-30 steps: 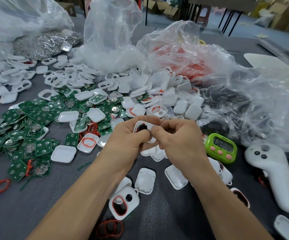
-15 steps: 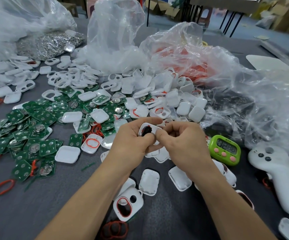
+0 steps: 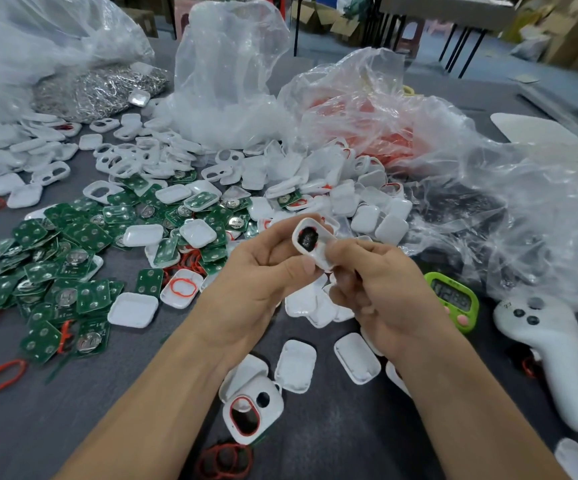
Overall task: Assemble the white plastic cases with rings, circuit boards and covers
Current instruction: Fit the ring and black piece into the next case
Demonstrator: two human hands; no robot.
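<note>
Above the grey table I hold a white plastic case [image 3: 310, 242] with a dark round part in its opening. My left hand [image 3: 256, 285] grips its left side between thumb and fingers. My right hand [image 3: 381, 289] pinches its right end, fingers curled. Green circuit boards [image 3: 83, 258] lie scattered at the left. White covers [image 3: 133, 309] and cases [image 3: 377, 216] are piled ahead. A white case with a red ring [image 3: 250, 412] lies near my left forearm. Loose red rings [image 3: 3, 375] lie on the table.
Large clear plastic bags [image 3: 232, 74] stand behind the piles; one holds red rings [image 3: 384, 133], another metal parts [image 3: 97, 88]. A green timer [image 3: 452, 301] and a white controller [image 3: 554, 358] lie to the right. White covers [image 3: 294, 365] lie between my forearms.
The case has tilted up so its dark opening faces me more. My right thumb has slid to the case's right end, and both hands have lifted slightly.
</note>
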